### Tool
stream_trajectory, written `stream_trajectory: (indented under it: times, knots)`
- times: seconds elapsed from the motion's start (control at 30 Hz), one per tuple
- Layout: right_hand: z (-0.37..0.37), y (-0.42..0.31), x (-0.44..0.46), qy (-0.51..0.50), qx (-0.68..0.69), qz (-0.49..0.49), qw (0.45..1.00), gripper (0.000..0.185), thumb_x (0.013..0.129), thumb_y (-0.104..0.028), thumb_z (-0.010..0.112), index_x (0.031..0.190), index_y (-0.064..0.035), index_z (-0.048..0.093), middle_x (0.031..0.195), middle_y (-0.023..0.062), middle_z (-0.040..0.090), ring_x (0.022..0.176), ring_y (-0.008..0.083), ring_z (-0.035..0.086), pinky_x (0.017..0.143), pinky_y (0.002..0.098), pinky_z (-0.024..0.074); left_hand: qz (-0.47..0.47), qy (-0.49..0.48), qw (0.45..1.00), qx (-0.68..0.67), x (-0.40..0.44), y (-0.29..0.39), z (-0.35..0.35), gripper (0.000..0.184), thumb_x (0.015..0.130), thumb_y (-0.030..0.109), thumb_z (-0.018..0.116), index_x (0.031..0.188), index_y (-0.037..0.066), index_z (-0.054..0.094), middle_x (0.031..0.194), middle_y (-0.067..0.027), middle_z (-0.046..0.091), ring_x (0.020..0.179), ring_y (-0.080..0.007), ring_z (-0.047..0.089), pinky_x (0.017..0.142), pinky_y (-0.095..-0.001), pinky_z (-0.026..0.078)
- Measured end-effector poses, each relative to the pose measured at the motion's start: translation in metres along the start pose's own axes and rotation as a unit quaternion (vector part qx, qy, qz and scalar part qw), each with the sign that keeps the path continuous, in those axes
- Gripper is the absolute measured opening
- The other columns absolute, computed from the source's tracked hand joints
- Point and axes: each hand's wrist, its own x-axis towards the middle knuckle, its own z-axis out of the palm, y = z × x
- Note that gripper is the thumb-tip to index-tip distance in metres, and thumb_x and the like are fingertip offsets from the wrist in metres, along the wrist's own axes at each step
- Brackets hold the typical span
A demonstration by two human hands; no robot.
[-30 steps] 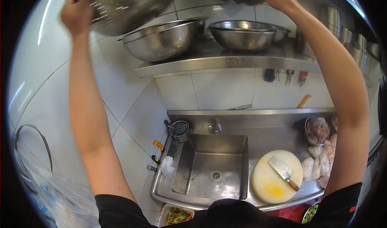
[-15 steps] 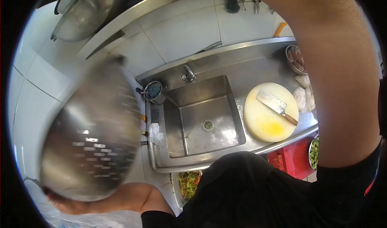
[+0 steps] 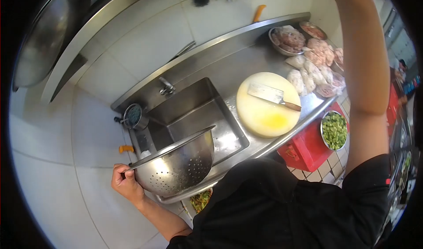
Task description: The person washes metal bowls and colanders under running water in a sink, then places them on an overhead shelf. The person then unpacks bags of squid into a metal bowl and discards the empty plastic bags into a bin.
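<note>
My left hand grips the rim of a large metal colander, its fingers closed at the left edge. The perforated bowl tilts in the air over the near left part of the steel sink and hides some of it. My right arm reaches up past the top of the view, so its hand is out of sight. A cleaver with a wooden handle lies on the round cutting board, to the right of the sink.
Bagged meat and a bowl of meat sit at the counter's right end. Below are a red crate, a bowl of chopped greens and a container of shredded vegetables. A metal pot stands beside the faucet.
The colander in my left hand has come down and right, from the left wall to over the sink's near side. My view has turned, showing more of the counter's right end.
</note>
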Motion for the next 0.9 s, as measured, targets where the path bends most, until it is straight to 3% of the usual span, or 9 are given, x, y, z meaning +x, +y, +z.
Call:
stream_trajectory:
  times: [0.13,0.2,0.23,0.33,0.37,0.5,0.6,0.73,0.9]
  knots:
    - [0.057,0.060,-0.133,0.141,0.149,0.197,0.959,0.036,0.089,-0.024,0.063,0.117,-0.0021,0.058,0.107,0.0069,0.064,0.091,0.0117,0.059,0.077,0.0249,0.0480,0.056,-0.064,0.996,-0.003,0.029,-0.013,0.066,0.042,0.080,0.036,0.072,0.068,0.003,0.050,0.069,0.0002,0.046,0.065,-0.0112,0.042,0.059,-0.0239,0.033]
    - [0.070,0.072,-0.202,0.138,0.164,0.327,0.921,0.037,0.094,-0.030,0.054,0.119,-0.0033,0.059,0.112,0.0051,0.061,0.104,0.0141,0.055,0.093,0.0315,0.0437,0.164,-0.087,0.983,-0.018,0.046,-0.009,0.117,0.028,0.078,0.020,0.072,0.069,0.001,0.054,0.069,-0.0028,0.050,0.066,-0.0144,0.045,0.062,-0.0266,0.037]
    - [0.085,0.076,-0.237,0.202,0.199,0.366,0.886,0.029,0.093,-0.022,0.057,0.113,-0.0012,0.060,0.102,0.0036,0.062,0.092,0.0098,0.055,0.081,0.0261,0.0459,0.183,-0.080,0.980,-0.011,0.051,-0.004,0.146,0.025,0.074,0.016,0.075,0.069,0.001,0.056,0.068,-0.0048,0.053,0.067,-0.0169,0.049,0.064,-0.0287,0.040]
    - [0.124,0.078,-0.339,0.225,0.184,0.520,0.803,0.027,0.093,-0.027,0.058,0.106,-0.0033,0.062,0.091,0.0001,0.061,0.083,0.0082,0.054,0.075,0.0228,0.0449,0.283,-0.080,0.956,-0.012,0.071,0.009,0.242,0.033,0.064,0.028,0.083,0.068,0.005,0.060,0.065,-0.0048,0.056,0.062,-0.0233,0.051,0.064,-0.0321,0.038]
    - [0.138,0.072,-0.366,0.238,0.246,0.613,0.712,0.024,0.093,-0.027,0.057,0.101,-0.0045,0.062,0.085,-0.0024,0.058,0.077,0.0077,0.053,0.070,0.0221,0.0439,0.299,-0.080,0.951,-0.012,0.074,0.012,0.276,0.032,0.064,0.028,0.083,0.069,0.006,0.060,0.065,-0.0047,0.057,0.063,-0.0231,0.053,0.065,-0.0322,0.038]
    - [0.236,0.083,-0.472,0.204,0.280,0.695,0.630,0.015,0.091,-0.019,0.059,0.089,-0.0043,0.062,0.078,-0.0018,0.059,0.071,0.0078,0.053,0.066,0.0237,0.0444,0.374,-0.074,0.924,0.014,0.074,-0.005,0.451,0.033,0.066,0.035,0.080,0.071,0.010,0.059,0.067,-0.0012,0.056,0.067,-0.0216,0.053,0.067,-0.0358,0.036]
    - [0.271,0.102,-0.500,0.113,0.225,0.657,0.710,0.020,0.089,-0.020,0.063,0.096,-0.0019,0.064,0.078,0.0040,0.063,0.071,0.0120,0.056,0.067,0.0272,0.0461,0.392,-0.131,0.909,0.060,0.055,-0.031,0.535,0.025,0.071,0.029,0.077,0.074,0.010,0.062,0.071,-0.0002,0.059,0.074,-0.0210,0.055,0.071,-0.0368,0.038]
    - [0.294,0.146,-0.515,0.082,0.225,0.661,0.711,0.021,0.086,-0.022,0.065,0.096,-0.0039,0.064,0.084,0.0105,0.066,0.072,0.0188,0.060,0.068,0.0316,0.0484,0.397,-0.282,0.868,0.094,0.008,-0.050,0.566,0.015,0.077,0.017,0.072,0.089,0.009,0.068,0.085,-0.0041,0.064,0.085,-0.0242,0.057,0.080,-0.0392,0.042]
    - [0.346,0.230,-0.488,0.116,0.212,0.627,0.741,0.039,0.084,-0.029,0.065,0.113,-0.0033,0.060,0.110,0.0180,0.061,0.094,0.0295,0.062,0.081,0.0367,0.0496,0.304,-0.345,0.867,0.194,-0.029,-0.046,0.554,0.045,0.076,-0.002,0.059,0.118,0.013,0.062,0.114,-0.0063,0.061,0.107,-0.0245,0.054,0.097,-0.0404,0.038]
